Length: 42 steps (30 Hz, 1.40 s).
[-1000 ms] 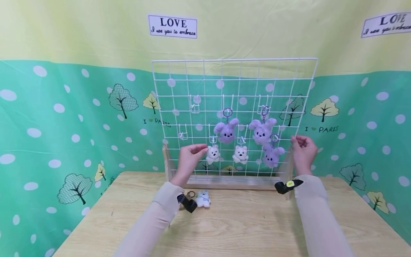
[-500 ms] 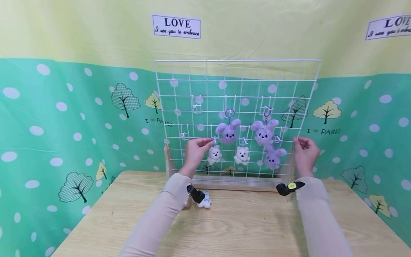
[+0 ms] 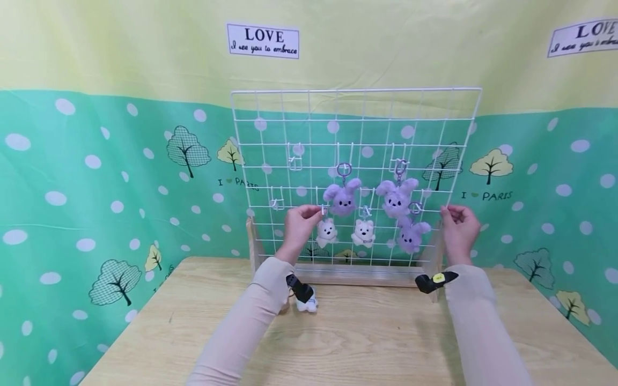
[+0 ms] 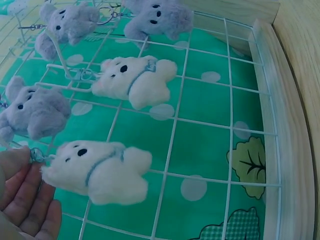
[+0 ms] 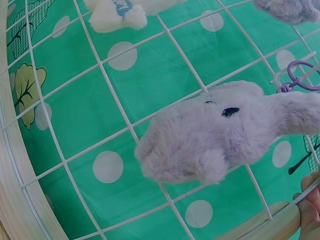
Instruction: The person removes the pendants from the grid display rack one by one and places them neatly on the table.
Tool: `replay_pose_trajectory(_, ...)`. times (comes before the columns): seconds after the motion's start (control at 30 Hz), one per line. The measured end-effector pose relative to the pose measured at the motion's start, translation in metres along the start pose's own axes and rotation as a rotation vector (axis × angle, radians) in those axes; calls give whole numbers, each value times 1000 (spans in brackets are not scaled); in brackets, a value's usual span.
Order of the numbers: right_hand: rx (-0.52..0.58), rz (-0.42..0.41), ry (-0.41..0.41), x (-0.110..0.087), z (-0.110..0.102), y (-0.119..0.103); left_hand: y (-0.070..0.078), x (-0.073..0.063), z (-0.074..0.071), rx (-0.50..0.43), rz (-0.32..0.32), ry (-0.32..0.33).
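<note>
At the white wire grid rack, my left hand pinches the small clasp at the top of a white plush keychain. That plush hangs just right of my fingertips, below a hook. A second white plush keychain hangs to its right. Purple bunny keychains hang above and beside: one upper middle, one upper right, one lower right. My right hand pinches the grid's right edge wire; only part of its fingers shows in the right wrist view.
Bare hooks hang at the grid's left, one upper and one lower. A wooden base supports the grid on the wooden table. Another white plush keychain lies on the table, partly behind my left wrist camera.
My left hand has moved right and slightly up, from the white plush's side to its clasp. That plush has shifted a little to the right. The right hand keeps its hold on the grid.
</note>
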State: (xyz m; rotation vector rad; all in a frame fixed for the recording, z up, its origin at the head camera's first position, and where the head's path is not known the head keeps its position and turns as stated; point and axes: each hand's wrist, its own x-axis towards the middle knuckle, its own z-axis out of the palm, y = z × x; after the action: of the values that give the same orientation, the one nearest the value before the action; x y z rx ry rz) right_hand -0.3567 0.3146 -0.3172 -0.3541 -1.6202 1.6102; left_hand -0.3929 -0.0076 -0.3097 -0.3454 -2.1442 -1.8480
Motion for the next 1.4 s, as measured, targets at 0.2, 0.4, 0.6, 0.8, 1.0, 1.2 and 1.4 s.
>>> replay_pose_trajectory(0.2, -30, -28, -15, 1, 2, 0, -1, 0, -4, -14, 13, -4)
replay_pose_trajectory(0.4, -36, -45, -13, 1, 2, 1, 0, -1, -7, -25, 23, -13)
replay_pose_trajectory(0.6, -9, -36, -6, -1, 1, 1, 0, -6, -8, -19, 46, -1)
replay_pose_trajectory(0.8, -2, -39, 2, -2, 1, 2, 1, -13, -10, -32, 76, 1)
replay_pose_trajectory(1.0, 3, -31, 2, -1, 0, 2, 6, -24, -15, -42, 89, -8)
replay_pose_trajectory(1.2, -5, -33, 6, -1, 0, 2, 12, -35, -18, -55, 81, -46)
replay_pose_trajectory(1.4, -21, -36, -1, -2, 0, 2, 13, -48, -20, -66, 55, -96)
